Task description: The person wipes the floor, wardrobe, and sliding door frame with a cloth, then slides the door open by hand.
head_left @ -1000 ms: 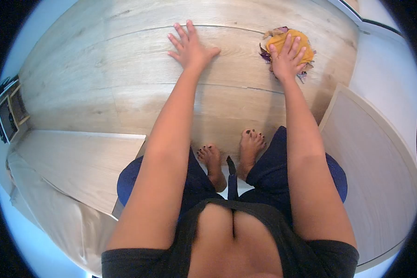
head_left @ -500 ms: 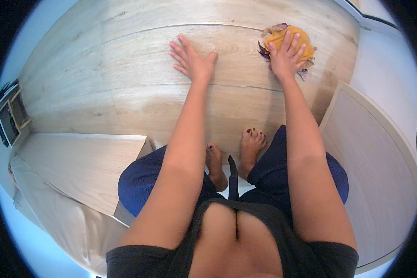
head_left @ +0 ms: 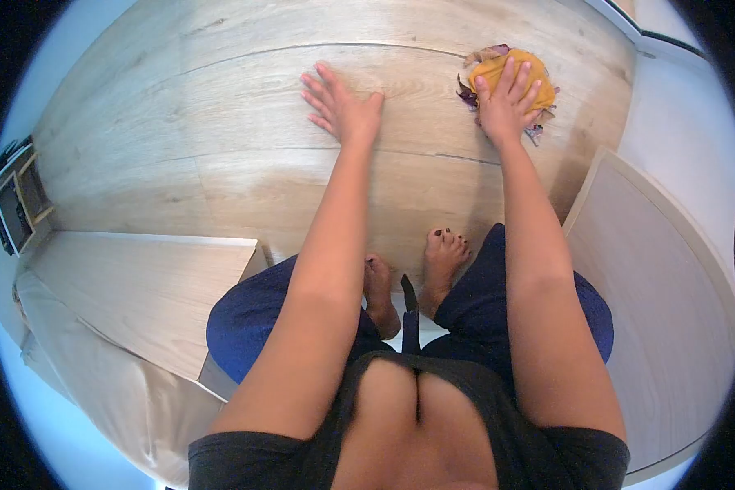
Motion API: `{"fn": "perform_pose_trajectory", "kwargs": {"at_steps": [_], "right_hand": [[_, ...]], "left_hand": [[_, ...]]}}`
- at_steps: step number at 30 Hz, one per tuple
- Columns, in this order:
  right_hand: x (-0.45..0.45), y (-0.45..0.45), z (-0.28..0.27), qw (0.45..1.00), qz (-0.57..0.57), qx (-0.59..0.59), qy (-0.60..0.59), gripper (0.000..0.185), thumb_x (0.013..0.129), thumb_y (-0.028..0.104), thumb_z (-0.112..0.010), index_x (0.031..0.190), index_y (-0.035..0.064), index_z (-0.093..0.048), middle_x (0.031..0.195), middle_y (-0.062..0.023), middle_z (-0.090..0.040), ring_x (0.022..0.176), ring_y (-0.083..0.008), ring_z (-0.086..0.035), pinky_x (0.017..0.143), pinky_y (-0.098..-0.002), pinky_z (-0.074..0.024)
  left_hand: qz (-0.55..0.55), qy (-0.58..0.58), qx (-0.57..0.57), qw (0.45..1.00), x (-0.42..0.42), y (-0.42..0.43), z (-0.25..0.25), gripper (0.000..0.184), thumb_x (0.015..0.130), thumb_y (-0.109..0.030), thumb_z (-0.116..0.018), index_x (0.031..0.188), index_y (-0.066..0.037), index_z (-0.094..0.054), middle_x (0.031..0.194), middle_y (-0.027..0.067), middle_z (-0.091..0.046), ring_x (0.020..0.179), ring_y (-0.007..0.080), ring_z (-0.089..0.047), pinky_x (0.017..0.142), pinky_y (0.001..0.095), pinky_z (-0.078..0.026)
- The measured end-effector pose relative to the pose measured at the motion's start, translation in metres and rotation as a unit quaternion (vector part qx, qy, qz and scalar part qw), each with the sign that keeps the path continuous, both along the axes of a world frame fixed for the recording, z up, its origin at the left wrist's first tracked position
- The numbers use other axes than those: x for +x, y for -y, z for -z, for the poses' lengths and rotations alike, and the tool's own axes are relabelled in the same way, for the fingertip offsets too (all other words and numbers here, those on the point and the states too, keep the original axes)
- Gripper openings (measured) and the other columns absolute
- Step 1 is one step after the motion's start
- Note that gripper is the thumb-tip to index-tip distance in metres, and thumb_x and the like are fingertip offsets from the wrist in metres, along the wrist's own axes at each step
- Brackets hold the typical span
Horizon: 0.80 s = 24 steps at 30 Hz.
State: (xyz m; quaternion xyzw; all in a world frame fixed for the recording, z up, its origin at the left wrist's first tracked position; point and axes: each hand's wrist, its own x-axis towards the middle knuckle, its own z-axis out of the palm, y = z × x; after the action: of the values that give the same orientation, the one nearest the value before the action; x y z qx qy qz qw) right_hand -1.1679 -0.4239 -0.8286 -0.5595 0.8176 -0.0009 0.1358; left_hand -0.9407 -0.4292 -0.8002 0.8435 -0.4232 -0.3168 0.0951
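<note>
My left hand [head_left: 345, 104] lies on the wooden floor [head_left: 245, 114], fingers spread and thumb out, with nothing in it. Over to the right, my right hand [head_left: 507, 106] rests flat on a yellow cloth [head_left: 486, 72], its fingers stretched apart and not wrapped around it. Bunched, ruffled edges in purple, pink and brown stick out around the yellow middle. Part of the cloth is hidden beneath my palm and fingers.
My bare feet [head_left: 445, 263] are on the floor between my bent knees. A pale wooden cabinet or box [head_left: 147, 286] stands at left, a light wooden panel [head_left: 653, 302] at right. A white wall [head_left: 678, 122] borders the floor on the right.
Almost nothing differs; the view has shifted very slightly. Both hands keep their places, the right one still flat on the yellow cloth.
</note>
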Motion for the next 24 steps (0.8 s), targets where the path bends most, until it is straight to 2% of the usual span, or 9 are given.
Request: {"fn": "perform_pose_trajectory", "kwargs": {"at_steps": [6,8,10,12,13,15,18,21,24], "right_hand": [[0.004,-0.002,0.002,1.0,-0.001,-0.006,-0.015,0.073,0.092,0.063,-0.031,0.151,0.0256,-0.008,0.158,-0.0058,0.004,0.143,-0.0396,0.002,0.106,-0.0695,-0.0078],[0.012,-0.007,0.004,0.998,-0.008,-0.065,-0.022,0.071,0.093,0.059,-0.033,0.151,0.0257,-0.009,0.158,-0.0061,0.0,0.143,-0.0388,0.0,0.107,-0.068,-0.0077],[0.051,-0.012,0.004,0.987,-0.116,-0.104,-0.028,0.067,0.094,0.054,-0.037,0.151,0.0274,-0.013,0.158,-0.0052,-0.005,0.143,-0.0366,-0.005,0.108,-0.0662,-0.0093],[0.116,-0.014,0.003,0.974,-0.196,-0.106,0.049,0.065,0.095,0.053,-0.035,0.151,0.0282,-0.013,0.158,-0.0049,-0.003,0.143,-0.0368,-0.005,0.106,-0.0684,-0.0099],[0.148,-0.009,0.001,0.971,-0.206,-0.103,0.057,0.064,0.094,0.052,-0.037,0.15,0.0281,-0.017,0.158,-0.0039,-0.005,0.143,-0.0356,-0.007,0.107,-0.0673,-0.0106],[0.207,0.002,-0.004,0.966,-0.233,-0.101,0.051,0.062,0.092,0.051,-0.043,0.147,0.0291,-0.026,0.157,-0.0019,-0.011,0.143,-0.0333,-0.01,0.108,-0.0643,-0.012],[0.269,-0.002,-0.01,0.938,-0.325,-0.08,0.087,0.057,0.09,0.047,-0.048,0.143,0.0309,-0.035,0.155,0.0007,-0.02,0.143,-0.028,-0.015,0.111,-0.0589,-0.0131],[0.285,-0.047,-0.011,0.892,-0.427,-0.093,0.119,0.057,0.091,0.046,-0.046,0.144,0.0329,-0.031,0.154,0.0005,-0.023,0.141,-0.0246,-0.021,0.111,-0.0565,-0.0145],[0.213,-0.057,0.0,0.92,-0.383,-0.047,0.063,0.056,0.092,0.041,-0.047,0.144,0.0281,-0.033,0.154,-0.0032,-0.025,0.139,-0.0253,-0.026,0.109,-0.0552,-0.0185]], "left_hand": [[-0.001,-0.015,-0.001,1.0,0.009,0.006,-0.01,0.104,0.073,-0.032,-0.071,0.151,-0.018,-0.004,0.156,0.0195,0.004,0.143,0.0393,0.003,0.11,0.0616,-0.003],[0.006,-0.022,-0.067,0.997,0.045,0.012,-0.014,0.08,0.079,-0.029,-0.064,0.148,-0.021,-0.025,0.156,0.0163,-0.009,0.143,0.0392,-0.006,0.11,0.0617,-0.006],[0.089,-0.019,-0.097,0.991,0.106,0.027,-0.012,0.059,0.084,-0.027,-0.058,0.141,-0.023,-0.042,0.154,0.0127,-0.021,0.141,0.0386,-0.016,0.109,0.0633,-0.012],[0.144,0.148,-0.047,0.977,0.154,0.043,-0.021,0.052,0.086,-0.027,-0.056,0.138,-0.024,-0.047,0.153,0.0108,-0.026,0.139,0.0385,-0.023,0.107,0.0598,-0.024],[0.143,0.153,-0.044,0.977,0.188,0.049,-0.014,0.052,0.086,-0.027,-0.056,0.138,-0.024,-0.047,0.153,0.0108,-0.026,0.139,0.0385,-0.023,0.107,0.0598,-0.024],[0.207,0.222,-0.051,0.951,0.239,0.06,0.007,0.053,0.087,-0.029,-0.056,0.139,-0.028,-0.044,0.153,0.0103,-0.025,0.136,0.0387,-0.03,0.103,0.0542,-0.036],[0.251,0.258,0.016,0.933,0.236,0.071,-0.011,0.058,0.087,-0.032,-0.058,0.141,-0.035,-0.038,0.153,0.009,-0.025,0.132,0.0396,-0.037,0.1,0.0495,-0.041],[0.262,0.188,0.053,0.945,0.238,0.063,0.002,0.067,0.086,-0.037,-0.061,0.144,-0.04,-0.029,0.154,0.0078,-0.024,0.13,0.0398,-0.039,0.099,0.0492,-0.042],[0.252,0.234,0.069,0.936,0.221,0.047,-0.011,0.073,0.084,-0.039,-0.063,0.146,-0.042,-0.023,0.154,0.0065,-0.024,0.13,0.0397,-0.041,0.098,0.0478,-0.043]]}}
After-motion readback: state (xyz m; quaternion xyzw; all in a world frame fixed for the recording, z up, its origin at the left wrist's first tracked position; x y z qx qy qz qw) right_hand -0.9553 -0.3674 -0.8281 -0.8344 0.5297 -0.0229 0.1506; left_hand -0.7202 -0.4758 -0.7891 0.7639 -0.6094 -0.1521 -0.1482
